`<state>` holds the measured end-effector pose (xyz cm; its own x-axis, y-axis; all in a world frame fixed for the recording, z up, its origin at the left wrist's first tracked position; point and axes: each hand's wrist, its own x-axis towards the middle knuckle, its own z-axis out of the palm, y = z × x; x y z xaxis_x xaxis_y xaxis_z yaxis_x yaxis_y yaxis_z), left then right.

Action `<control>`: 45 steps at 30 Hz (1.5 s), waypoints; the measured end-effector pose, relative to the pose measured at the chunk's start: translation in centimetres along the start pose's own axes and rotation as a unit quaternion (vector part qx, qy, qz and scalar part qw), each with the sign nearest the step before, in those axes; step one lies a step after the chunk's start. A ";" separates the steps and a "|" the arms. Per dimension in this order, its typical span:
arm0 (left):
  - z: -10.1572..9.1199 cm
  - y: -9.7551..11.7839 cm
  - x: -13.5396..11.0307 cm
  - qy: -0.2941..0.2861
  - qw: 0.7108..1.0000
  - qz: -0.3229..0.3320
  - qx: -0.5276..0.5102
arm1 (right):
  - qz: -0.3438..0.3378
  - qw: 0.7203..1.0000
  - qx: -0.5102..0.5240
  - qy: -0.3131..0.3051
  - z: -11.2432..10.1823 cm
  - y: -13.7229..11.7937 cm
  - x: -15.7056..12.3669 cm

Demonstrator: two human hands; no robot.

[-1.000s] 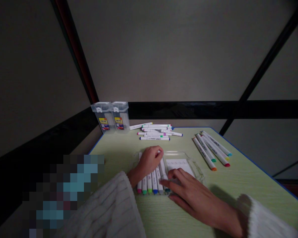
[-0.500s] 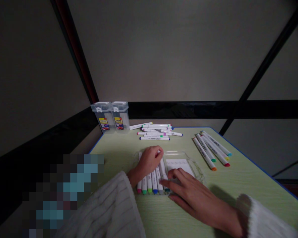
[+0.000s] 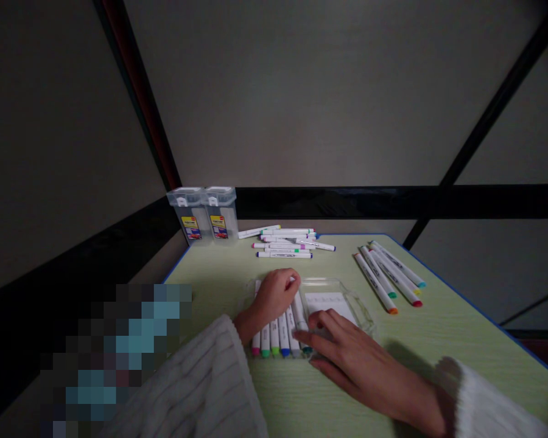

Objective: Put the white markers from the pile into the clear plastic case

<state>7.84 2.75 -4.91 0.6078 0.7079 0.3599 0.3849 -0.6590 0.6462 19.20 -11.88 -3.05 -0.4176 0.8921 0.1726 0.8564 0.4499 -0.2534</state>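
Observation:
A clear plastic case [image 3: 363,311] lies open on the table, with a row of white markers [image 3: 274,340] in its left half. The marker ends towards me are pink, green, blue, grey and dark teal. Over the far part of the row is my left hand [image 3: 276,295], its fingers curled and partly hidden. The rightmost marker [image 3: 300,313] runs beneath its fingertips. My right hand [image 3: 347,359] has its fingers apart, and its index fingertip touches the near part of the row by the grey and teal ends. A white insert [image 3: 326,301] shows in the case's right half.
Several loose white markers [image 3: 284,255] lie in a pile at the back. More markers [image 3: 390,277] with coloured ends lie on the right. Two lidded clear boxes [image 3: 221,225] stand at the back left of the green table [image 3: 442,340]. Walls rise behind and to the left.

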 end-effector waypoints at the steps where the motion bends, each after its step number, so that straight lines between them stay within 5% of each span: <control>1: 0.0 0.0 0.0 0.000 1.000 0.001 0.000 | 0.000 1.000 -0.001 -0.001 0.0 0.0 0.0; 45: 0.0 0.0 -0.1 0.000 1.000 0.004 -0.004 | -0.011 1.000 -0.010 0.021 0.2 0.1 -0.2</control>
<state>7.82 2.69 -4.95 0.6112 0.7026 0.3644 0.3748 -0.6624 0.6486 19.31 -11.95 -3.29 -0.4230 0.8794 0.2185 0.8531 0.4678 -0.2311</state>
